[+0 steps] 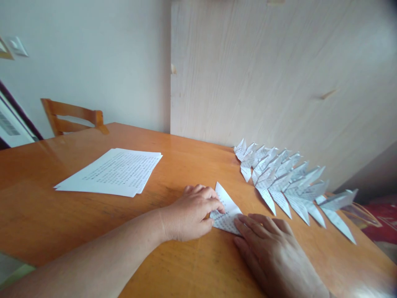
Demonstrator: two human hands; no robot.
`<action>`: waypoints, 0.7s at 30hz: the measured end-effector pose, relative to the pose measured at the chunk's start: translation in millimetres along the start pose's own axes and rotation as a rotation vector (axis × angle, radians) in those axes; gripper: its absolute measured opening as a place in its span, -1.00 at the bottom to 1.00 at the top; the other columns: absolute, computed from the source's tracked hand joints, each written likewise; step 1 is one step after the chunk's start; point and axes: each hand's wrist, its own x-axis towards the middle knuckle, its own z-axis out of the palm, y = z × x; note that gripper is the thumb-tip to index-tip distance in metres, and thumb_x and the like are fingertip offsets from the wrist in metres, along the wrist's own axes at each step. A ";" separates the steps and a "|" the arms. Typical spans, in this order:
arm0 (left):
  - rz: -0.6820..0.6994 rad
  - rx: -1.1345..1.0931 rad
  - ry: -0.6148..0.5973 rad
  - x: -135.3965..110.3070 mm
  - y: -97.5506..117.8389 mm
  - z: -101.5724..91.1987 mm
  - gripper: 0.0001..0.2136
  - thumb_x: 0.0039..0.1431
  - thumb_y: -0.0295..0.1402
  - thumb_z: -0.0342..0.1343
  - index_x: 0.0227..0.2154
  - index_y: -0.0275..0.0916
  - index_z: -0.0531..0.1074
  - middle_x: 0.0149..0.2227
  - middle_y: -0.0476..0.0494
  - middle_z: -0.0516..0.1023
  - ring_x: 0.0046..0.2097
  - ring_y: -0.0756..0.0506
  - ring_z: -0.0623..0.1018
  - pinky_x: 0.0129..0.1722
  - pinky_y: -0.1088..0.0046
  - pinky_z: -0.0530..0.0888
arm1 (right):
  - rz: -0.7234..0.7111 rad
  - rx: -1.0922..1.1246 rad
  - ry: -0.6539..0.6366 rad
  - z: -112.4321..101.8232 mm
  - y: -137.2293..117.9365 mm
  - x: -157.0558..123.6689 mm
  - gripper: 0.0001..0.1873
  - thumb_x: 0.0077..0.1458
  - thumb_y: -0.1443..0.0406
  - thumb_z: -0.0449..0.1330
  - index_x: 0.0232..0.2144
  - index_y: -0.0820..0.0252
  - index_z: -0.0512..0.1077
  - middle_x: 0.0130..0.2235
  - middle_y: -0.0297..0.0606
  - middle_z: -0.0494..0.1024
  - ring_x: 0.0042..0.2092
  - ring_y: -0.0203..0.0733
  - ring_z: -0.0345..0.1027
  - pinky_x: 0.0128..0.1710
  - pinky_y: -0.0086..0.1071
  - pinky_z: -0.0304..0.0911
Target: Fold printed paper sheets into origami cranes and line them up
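In front of me on the table lies a small triangular piece of folded paper (228, 213) with printed characters on it, its point facing away from me. My left hand (195, 211) is at its left edge, fingers curled over the top and the thumb low by the edge, gripping it. Flat on the tabletop, my right hand (269, 248) has its fingers stretched out, with the tips pressing on the paper's right corner. Part of that corner is hidden under these fingertips.
A stack of printed sheets (124, 171) lies to the left on the wooden table (173, 161). Rows of upright folded paper pieces (279, 174) stand at the right, near a pale board (263, 74). A wooden chair (72, 111) is behind the table's far left edge.
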 end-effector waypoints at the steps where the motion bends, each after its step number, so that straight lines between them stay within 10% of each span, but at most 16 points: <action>1: 0.021 0.015 -0.010 0.3 0.1 0.0 -0.61 0.14 -0.45 0.05 0.01 0.04 0.46 0.12 -0.05 0.41 0.17 -0.22 0.33 0.15 0.10 0.25 | 0.010 0.002 -0.016 -0.3 -0.4 0.1 -0.77 0.26 0.26 0.12 -0.08 0.06 0.50 -0.07 -0.32 0.61 -0.06 0.01 0.40 -0.10 -0.12 0.13; 11: 0.020 0.102 -0.235 3.2 -1.3 -1.8 -0.47 0.25 -0.37 -0.07 0.23 0.29 0.24 0.42 0.13 -0.01 0.43 -0.40 -0.18 0.25 -0.39 -0.17 | 0.038 0.031 -0.042 -1.7 -0.7 0.7 -0.77 0.25 0.24 0.17 -0.05 0.06 0.48 -0.05 -0.31 0.60 -0.04 0.01 0.39 -0.07 -0.09 0.17; 21: -0.026 0.071 -0.286 5.6 1.2 -4.7 -0.47 0.25 -0.35 -0.07 0.23 0.31 0.24 0.44 0.15 -0.11 0.43 -0.39 -0.29 0.23 -0.40 -0.30 | 0.058 0.015 -0.071 -5.9 -0.3 -3.6 -0.70 0.28 0.22 0.12 0.03 0.08 0.47 0.01 -0.26 0.59 0.06 0.04 0.36 0.00 -0.06 0.21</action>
